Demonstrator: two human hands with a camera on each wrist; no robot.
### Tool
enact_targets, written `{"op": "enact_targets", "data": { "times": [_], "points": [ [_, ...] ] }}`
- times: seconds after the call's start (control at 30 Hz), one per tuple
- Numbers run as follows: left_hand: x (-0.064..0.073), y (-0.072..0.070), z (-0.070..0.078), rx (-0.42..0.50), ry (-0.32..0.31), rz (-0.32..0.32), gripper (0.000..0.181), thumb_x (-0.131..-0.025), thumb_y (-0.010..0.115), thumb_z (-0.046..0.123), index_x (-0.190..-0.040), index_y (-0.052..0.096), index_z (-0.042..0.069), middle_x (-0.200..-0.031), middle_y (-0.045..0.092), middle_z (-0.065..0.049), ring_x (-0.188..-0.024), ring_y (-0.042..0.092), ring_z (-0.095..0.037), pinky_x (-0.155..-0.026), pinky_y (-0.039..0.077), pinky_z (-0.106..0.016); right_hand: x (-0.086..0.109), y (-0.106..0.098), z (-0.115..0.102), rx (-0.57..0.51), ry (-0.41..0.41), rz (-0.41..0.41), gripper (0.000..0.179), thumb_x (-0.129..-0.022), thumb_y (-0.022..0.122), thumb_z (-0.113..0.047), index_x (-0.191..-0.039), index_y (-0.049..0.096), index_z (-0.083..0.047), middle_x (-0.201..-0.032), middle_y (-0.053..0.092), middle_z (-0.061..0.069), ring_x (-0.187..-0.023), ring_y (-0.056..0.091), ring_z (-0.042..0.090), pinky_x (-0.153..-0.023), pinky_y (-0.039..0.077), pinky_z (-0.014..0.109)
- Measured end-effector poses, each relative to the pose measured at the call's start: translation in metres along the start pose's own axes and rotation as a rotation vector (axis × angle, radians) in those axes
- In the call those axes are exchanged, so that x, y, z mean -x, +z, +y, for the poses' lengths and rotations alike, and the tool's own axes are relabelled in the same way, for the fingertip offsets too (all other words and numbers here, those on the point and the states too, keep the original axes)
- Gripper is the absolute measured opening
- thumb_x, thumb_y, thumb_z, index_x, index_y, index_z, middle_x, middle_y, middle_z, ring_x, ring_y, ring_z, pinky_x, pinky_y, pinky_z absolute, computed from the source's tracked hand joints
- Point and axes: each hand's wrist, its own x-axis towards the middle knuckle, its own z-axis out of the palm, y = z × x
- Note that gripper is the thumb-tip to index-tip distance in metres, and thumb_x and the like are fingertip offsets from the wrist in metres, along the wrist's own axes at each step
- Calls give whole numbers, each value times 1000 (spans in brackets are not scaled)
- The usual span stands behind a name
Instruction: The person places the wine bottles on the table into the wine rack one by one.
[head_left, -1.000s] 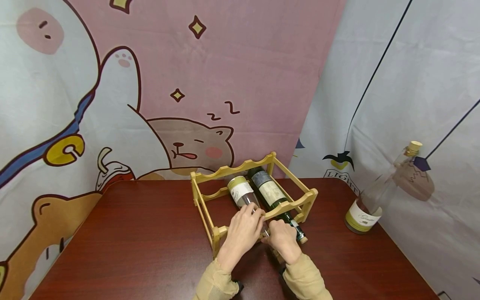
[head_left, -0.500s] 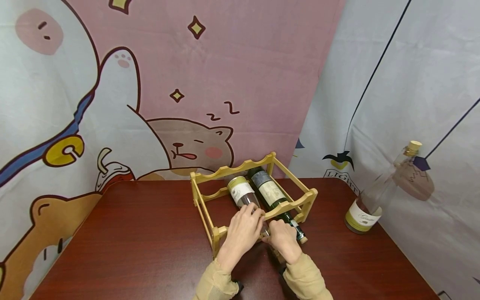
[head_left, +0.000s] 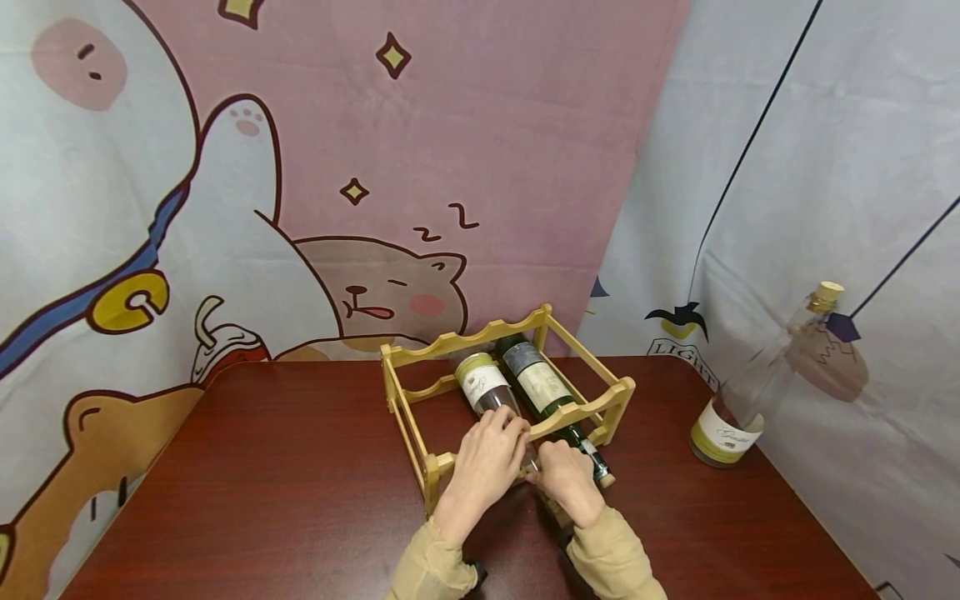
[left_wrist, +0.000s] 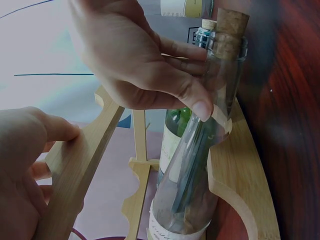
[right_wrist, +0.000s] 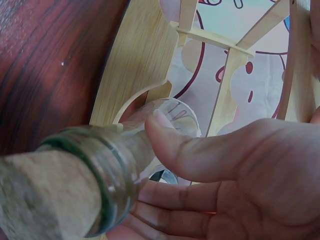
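Right hand: thumb and fingers pinching clear bottle by its neck, long axis toward eleven o'clock; left hand clasping wooden rack, near rail.

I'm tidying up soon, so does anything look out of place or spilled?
One corked bottle stands near the right edge of the table, odd because the clear bottle and green bottle lie in the wooden rack. I see no spill or breakage.

Room left of the obstructing rack
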Motion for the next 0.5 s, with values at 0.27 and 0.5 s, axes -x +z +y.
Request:
{"op": "enact_targets", "data": {
  "times": [0.27, 0.5],
  "points": [
    [0, -1, 0, 8, -1, -4, 9, -91, 62, 23, -92, 70, 19, -91, 61, 3, -78, 56, -13, -63, 50, -25, 0, 0, 0, -15, 2, -15, 27, -76, 76, -24, -61, 58, -10, -66, 62, 10, -58, 60, 26, -48, 44, 41],
    [0, 0, 0, 9, -3, -3, 9, -91, 62, 23, -93, 70, 19, -91, 62, 3, -78, 56, -13, -63, 49, -25, 0, 0, 1, -41, -12, -27, 27, -77, 74, -21, -60, 55, -10, -64, 60, 9, -56, 58, 24, -47, 43, 39]
  ]
}}
